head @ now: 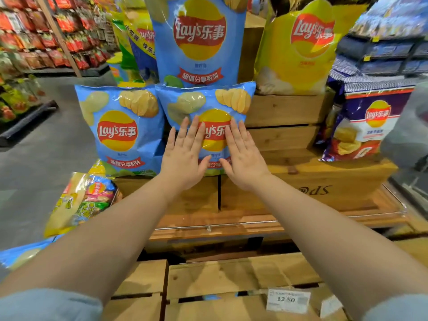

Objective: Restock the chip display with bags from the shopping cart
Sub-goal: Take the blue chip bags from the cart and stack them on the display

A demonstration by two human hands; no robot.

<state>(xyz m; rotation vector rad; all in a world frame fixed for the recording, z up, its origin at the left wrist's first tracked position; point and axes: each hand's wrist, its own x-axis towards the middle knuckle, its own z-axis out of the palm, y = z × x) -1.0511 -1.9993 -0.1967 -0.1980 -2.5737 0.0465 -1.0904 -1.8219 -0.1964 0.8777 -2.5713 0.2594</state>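
**Pressing a blue bag into line on the chip display**

Flattening both palms on a blue bag [208, 117], a person in pale blue sleeves squares it up on the wooden crates [284, 112] of a supermarket chip display. The left hand [184, 156] and right hand [243, 156] lie side by side over the red-and-yellow logo, fingers straight and spread wide, gripping nothing; they only press. The bag stands upright on the middle tier, touching a matching second bag [120, 130] on its left, with a taller blue bag [199, 40] above and behind it and a yellow bag [298, 47] up to the right.

The step in hand appears to be seating this bag rather than fetching another. Done well, it calls for light, even pressure from flat palms, low on the pack, so the chips inside are not crushed and the air-filled bag does not tip forward once let go. Its face should end flush with its neighbour, logo outward. Pushing high or on one side would likely twist it against the bag beside it.

The cart cannot be made out here; more bags [83, 200] lie low at left.
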